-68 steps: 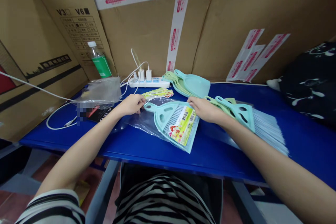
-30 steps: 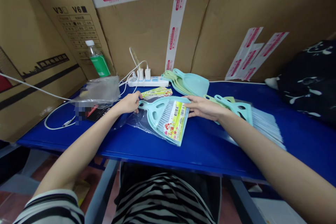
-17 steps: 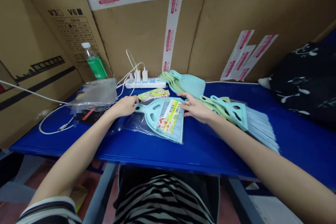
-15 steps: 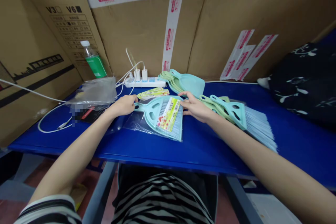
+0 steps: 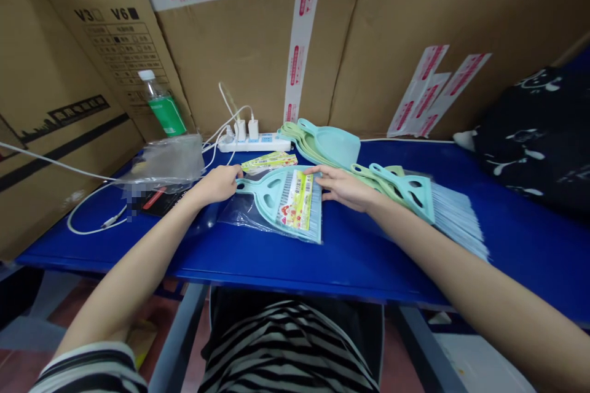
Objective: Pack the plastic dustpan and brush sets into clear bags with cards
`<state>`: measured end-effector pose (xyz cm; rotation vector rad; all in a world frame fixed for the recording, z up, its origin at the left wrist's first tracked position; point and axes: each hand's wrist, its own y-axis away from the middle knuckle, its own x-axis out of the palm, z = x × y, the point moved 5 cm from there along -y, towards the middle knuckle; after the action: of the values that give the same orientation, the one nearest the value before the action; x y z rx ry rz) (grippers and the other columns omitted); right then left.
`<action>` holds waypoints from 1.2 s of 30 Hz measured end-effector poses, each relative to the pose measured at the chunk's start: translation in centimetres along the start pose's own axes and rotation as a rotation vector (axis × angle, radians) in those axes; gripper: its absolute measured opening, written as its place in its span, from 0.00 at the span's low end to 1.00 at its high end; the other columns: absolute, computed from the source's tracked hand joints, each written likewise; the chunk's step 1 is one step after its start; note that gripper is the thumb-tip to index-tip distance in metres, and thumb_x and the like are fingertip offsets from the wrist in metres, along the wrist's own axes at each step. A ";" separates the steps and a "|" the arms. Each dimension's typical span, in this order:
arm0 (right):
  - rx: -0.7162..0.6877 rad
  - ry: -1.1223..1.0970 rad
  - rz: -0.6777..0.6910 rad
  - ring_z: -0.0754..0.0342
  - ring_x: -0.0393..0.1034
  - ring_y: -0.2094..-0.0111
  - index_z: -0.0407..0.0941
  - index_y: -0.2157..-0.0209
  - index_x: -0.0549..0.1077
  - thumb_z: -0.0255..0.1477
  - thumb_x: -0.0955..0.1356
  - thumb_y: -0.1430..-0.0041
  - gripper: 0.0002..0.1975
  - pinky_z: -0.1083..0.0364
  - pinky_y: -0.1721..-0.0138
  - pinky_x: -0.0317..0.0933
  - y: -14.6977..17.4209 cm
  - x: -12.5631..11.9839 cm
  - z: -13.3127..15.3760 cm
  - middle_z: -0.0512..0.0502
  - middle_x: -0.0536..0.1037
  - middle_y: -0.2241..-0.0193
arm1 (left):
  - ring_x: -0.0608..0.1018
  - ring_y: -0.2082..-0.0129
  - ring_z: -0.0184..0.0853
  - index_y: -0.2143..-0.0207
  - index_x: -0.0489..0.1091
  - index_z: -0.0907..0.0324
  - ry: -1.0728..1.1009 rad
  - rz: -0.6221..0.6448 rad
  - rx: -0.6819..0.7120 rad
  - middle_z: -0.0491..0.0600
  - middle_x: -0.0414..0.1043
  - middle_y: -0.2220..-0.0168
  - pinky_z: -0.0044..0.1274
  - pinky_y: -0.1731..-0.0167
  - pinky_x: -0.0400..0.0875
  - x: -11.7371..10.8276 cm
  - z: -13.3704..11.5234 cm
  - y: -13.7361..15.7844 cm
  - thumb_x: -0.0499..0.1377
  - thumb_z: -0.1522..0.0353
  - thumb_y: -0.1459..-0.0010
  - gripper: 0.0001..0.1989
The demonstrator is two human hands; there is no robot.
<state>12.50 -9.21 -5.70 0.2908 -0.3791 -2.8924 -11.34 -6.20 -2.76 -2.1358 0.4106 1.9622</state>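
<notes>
1. Left hand [image 5: 219, 185], left of centre, fingers curled in at the handle end of a light-blue dustpan [image 5: 267, 201]; whether they pinch the handle or the plastic, I can't tell!
2. Right hand [image 5: 345, 187], just right of centre: fingers forward and slightly parted, unclenched, fingertips at the top of the bright label [image 5: 295, 204]; a grip can't be made out.
3. Centre stage, that dustpan lies on the blue table [image 5: 286, 273], handle leftward, blue bristles [image 5: 316, 204] showing along its right side, clear bag [image 5: 239, 212] spreading below the handle.
4. Just above it, loose labels [image 5: 270, 161]; higher, right of them, stacked dustpans [image 5: 338, 146] in green and blue.
5. Right of centre, brushes [image 5: 408, 187] overlap, pale bristles fanning to lower right.
6. Upper middle, the power strip [image 5: 258, 145] carries white plugs; further left, crumpled clear plastic [image 5: 170, 161] sits beneath a green-labelled bottle [image 5: 166, 113].
7. Behind it all, taped cardboard [image 5: 249, 43] fills the top!
</notes>
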 end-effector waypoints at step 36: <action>-0.044 0.426 0.028 0.61 0.69 0.84 0.47 0.70 0.60 0.12 0.61 0.41 0.14 0.63 0.78 0.63 0.6 -1.0 0.8 0.59 0.68 0.87 | 0.80 0.59 0.43 0.57 0.72 0.57 -0.278 0.077 -0.146 0.54 0.78 0.62 0.26 0.66 0.68 -1.4 0.1 1.2 0.49 0.79 0.45 0.18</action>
<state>13.39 -9.41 -4.64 0.8630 -0.2411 -2.7054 -11.96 -7.17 -1.33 -1.9109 0.3124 2.3566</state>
